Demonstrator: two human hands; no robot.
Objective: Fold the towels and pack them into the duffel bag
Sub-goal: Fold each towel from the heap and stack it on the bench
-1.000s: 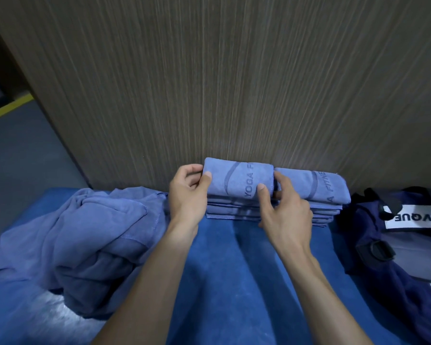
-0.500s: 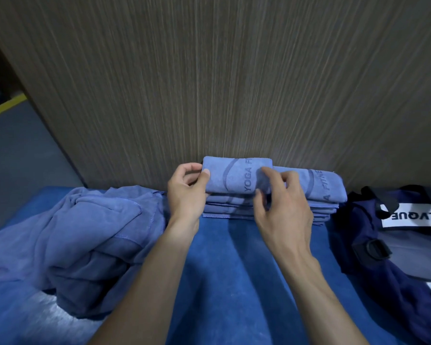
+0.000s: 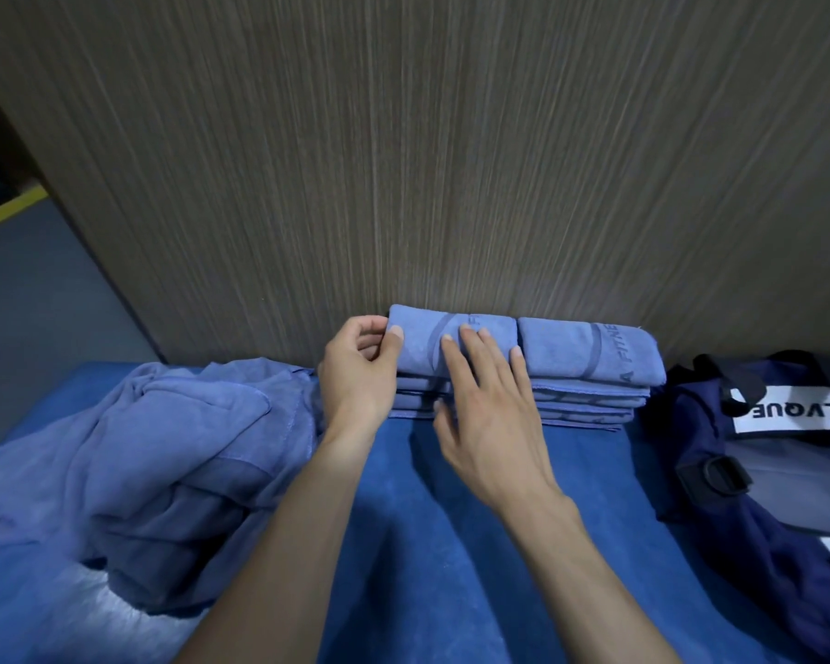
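A stack of folded blue towels [image 3: 590, 376] lies against the wood-grain wall at the back of the blue surface. On its left half sits a smaller folded towel [image 3: 420, 349] with dark lettering. My left hand [image 3: 358, 376] pinches that towel's left end between thumb and fingers. My right hand [image 3: 487, 409] lies flat on its top, fingers spread. A heap of unfolded blue towels [image 3: 130, 472] lies to the left. The navy duffel bag [image 3: 758, 467] with a white label sits at the right.
A wood-grain wall [image 3: 451, 160] rises right behind the stack. The blue padded surface [image 3: 427, 567] stretches toward me between my forearms. Grey floor with a yellow stripe [image 3: 6, 218] shows at the far left.
My right hand has let go of the top towel's right end and moved left onto its top, fingers flattened. The left hand keeps its pinch on the left end.
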